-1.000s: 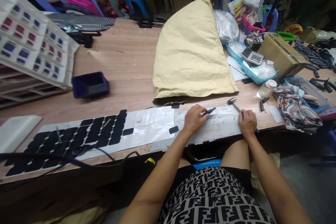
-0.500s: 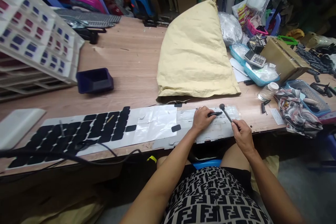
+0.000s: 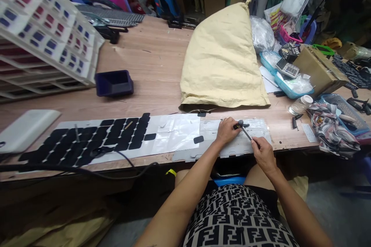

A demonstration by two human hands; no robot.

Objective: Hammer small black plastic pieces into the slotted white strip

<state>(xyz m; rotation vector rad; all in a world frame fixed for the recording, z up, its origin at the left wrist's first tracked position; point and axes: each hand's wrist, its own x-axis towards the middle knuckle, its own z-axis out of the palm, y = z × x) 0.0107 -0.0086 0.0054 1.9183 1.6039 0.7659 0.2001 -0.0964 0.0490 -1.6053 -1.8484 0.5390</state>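
My left hand [image 3: 226,130] is closed on a slim black piece [image 3: 246,126], holding it down on a grey-white board [image 3: 208,149] at the table's front edge. The piece's exact kind is too small to make out. My right hand [image 3: 263,153] grips a small hammer [image 3: 247,134] by its metal handle. The hammer's dark round head is over the black piece, right beside my left fingertips. Whether it touches the piece, I cannot tell. Left of the board lies a white sheet [image 3: 174,133] with rows of black rounded pads [image 3: 142,126] on it.
A large yellow sack [image 3: 220,61] stands behind my hands. Left are a dark blue bin [image 3: 114,83], a white crate [image 3: 58,34] and a cable [image 3: 78,168]. To the right sit a clear jar [image 3: 300,104], a patterned cloth [image 3: 330,129], blue baskets [image 3: 344,110] and a cardboard box [image 3: 319,67].
The hammer head has moved left, from beyond the black piece's tip to over the piece near my left fingers. My right hand shifted with it. The whole view has shifted slightly.
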